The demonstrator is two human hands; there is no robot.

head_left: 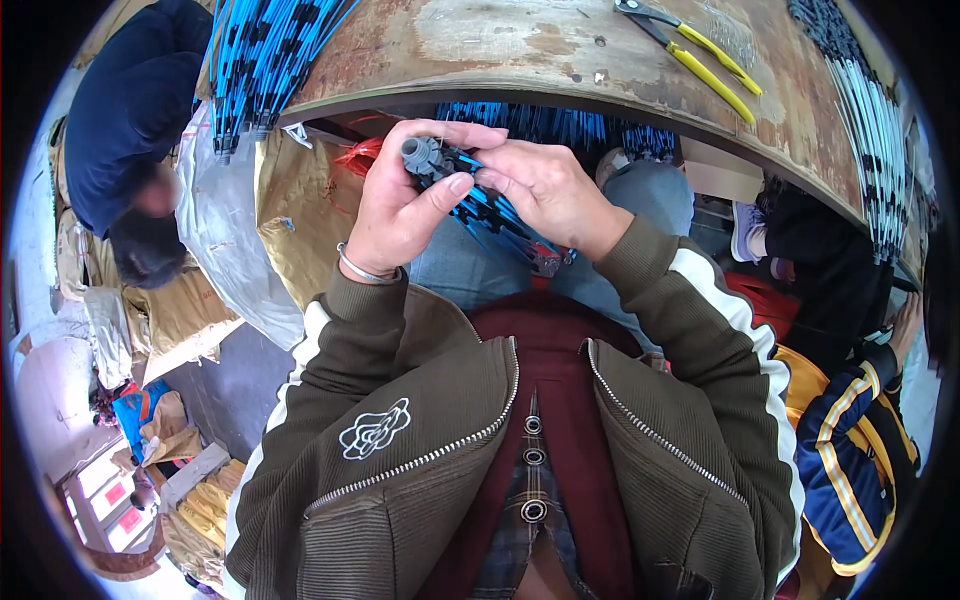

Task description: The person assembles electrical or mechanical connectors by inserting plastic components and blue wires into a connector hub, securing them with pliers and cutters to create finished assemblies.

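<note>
Above my lap I hold an umbrella frame between both hands. It has a dark grey toothed hub (424, 157) with a round hole, and a bunch of thin blue ribs (497, 224) with black joints hanging down toward my knees. My left hand (402, 207) is wrapped round the hub, its thumb pressed against the side. The fingers of my right hand (556, 192) pinch at the ribs right beside the hub. What exactly sits between those fingertips is hidden.
A worn wooden table (480, 42) edges the far side, with yellow-handled pliers (690, 62) on it. Rib bundles lie at its left (262, 60) and right (872, 150); more hang beneath. Gold sacking (300, 205) is at left. One person (130, 110) bends at left; another's sleeve (850, 450) is at right.
</note>
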